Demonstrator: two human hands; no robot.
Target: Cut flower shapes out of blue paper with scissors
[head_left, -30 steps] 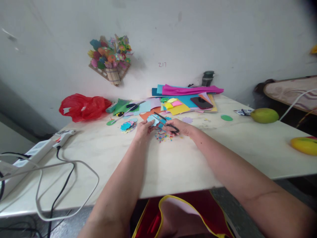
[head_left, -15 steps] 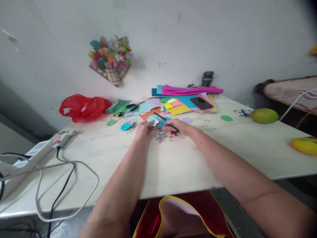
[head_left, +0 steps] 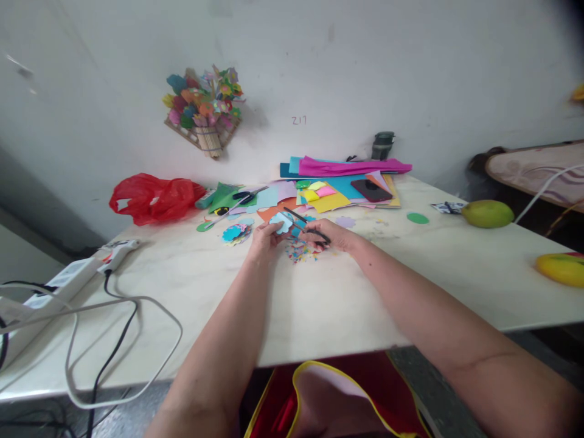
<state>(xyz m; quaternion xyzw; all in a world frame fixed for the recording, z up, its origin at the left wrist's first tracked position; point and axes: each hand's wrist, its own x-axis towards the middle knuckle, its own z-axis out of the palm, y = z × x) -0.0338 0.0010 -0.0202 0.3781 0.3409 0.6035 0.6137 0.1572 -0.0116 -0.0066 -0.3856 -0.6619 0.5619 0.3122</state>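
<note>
My left hand (head_left: 267,238) pinches a light blue paper piece with a scalloped edge (head_left: 281,222) between thumb and fingers. My right hand (head_left: 329,234) grips a pair of scissors (head_left: 314,231) by their dark handles. The scissor blades stand apart and point left, at the right edge of the blue paper. Below both hands lies a scatter of tiny coloured paper clippings (head_left: 301,250). Left of my left hand rests a small stack of scalloped paper shapes (head_left: 235,232), blue on top. A pale purple scalloped piece (head_left: 345,222) lies beyond my right hand.
Behind my hands are coloured paper sheets (head_left: 335,199), a phone (head_left: 371,190) and a second pair of scissors (head_left: 246,196). A red plastic bag (head_left: 155,198) sits at the back left. Power strips (head_left: 64,283) with cables line the left; mangoes (head_left: 488,213) lie at the right.
</note>
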